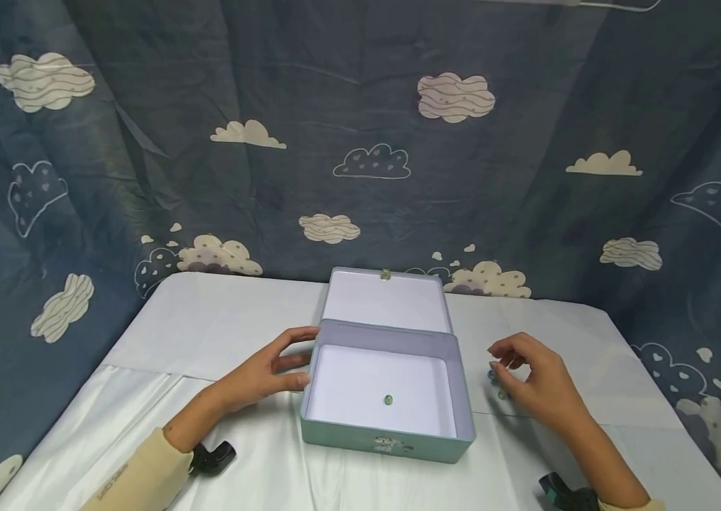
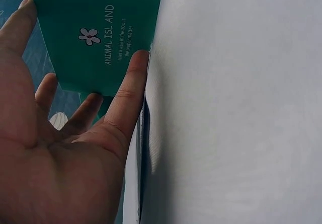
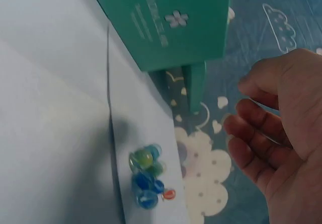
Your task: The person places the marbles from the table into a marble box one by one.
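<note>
An open green tin box (image 1: 338,433) with a pale inside stands on the white-covered table. Inside it lies one green glass marble (image 1: 389,399). My left hand (image 1: 257,375) is at the box's left side, its fingers spread; in the left wrist view the fingertips lie along the green side wall (image 2: 70,12). To the right of the box, my right hand (image 1: 542,383) hovers over a small cluster of marbles (image 1: 492,375). Its fingers are bent loosely and no marble shows between them. Several blue, green and orange marbles (image 3: 144,180) lie grouped in the right wrist view.
The hinged lid (image 1: 386,301) leans back behind the box, with a metal clasp (image 1: 385,275) at its top edge. A dark blue curtain with cloud prints (image 1: 373,199) hangs behind the table. White cloth (image 1: 226,305) covers the tabletop, with creases and a seam.
</note>
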`<control>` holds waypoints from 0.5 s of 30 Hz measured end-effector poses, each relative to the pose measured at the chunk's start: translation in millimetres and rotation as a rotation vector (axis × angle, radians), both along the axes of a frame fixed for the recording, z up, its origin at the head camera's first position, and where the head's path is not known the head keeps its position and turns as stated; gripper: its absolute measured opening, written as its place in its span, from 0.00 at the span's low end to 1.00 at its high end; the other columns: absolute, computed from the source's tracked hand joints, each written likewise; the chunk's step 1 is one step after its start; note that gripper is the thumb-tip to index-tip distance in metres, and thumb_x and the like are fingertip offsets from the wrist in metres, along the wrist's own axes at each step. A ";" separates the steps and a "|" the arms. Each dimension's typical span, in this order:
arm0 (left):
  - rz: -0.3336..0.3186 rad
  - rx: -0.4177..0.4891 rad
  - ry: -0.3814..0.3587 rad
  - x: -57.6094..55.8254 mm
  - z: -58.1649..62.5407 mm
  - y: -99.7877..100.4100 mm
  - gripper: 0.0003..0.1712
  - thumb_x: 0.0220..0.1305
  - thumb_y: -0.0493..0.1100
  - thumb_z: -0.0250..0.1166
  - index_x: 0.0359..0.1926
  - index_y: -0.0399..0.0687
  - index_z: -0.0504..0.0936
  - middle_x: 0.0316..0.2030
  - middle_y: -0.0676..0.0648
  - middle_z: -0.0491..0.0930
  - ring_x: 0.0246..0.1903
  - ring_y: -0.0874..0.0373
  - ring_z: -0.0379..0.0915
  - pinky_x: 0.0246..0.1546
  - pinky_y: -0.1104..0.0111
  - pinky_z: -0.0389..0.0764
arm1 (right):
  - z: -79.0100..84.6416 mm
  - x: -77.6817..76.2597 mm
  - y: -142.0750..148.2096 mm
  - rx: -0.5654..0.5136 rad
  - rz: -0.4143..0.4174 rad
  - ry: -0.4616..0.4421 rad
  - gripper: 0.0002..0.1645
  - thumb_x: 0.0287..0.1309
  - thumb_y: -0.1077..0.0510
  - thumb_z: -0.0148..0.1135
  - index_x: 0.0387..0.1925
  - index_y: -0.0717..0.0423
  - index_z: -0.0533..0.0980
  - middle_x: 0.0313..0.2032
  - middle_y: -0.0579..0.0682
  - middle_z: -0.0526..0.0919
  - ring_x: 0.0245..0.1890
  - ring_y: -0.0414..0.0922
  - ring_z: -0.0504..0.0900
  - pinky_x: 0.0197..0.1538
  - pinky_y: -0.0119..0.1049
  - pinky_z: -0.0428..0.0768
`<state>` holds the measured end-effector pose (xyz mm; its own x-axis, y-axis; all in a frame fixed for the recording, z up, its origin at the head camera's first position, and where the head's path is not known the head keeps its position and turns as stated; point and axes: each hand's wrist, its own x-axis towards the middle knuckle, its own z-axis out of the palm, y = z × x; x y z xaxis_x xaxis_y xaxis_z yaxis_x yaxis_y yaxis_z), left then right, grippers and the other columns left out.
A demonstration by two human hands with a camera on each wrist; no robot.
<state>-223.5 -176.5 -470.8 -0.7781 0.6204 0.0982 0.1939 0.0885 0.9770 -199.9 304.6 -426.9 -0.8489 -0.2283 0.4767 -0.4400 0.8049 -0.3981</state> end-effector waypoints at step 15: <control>0.001 -0.012 0.006 -1.2 -2.3 -0.5 0.45 0.75 0.42 0.69 0.83 0.62 0.56 0.83 0.54 0.54 0.79 0.40 0.58 0.62 0.57 0.81 | -6.6 -26.9 28.9 0.049 -0.136 -0.085 0.11 0.63 0.65 0.72 0.48 0.57 0.85 0.43 0.52 0.84 0.42 0.51 0.84 0.45 0.51 0.86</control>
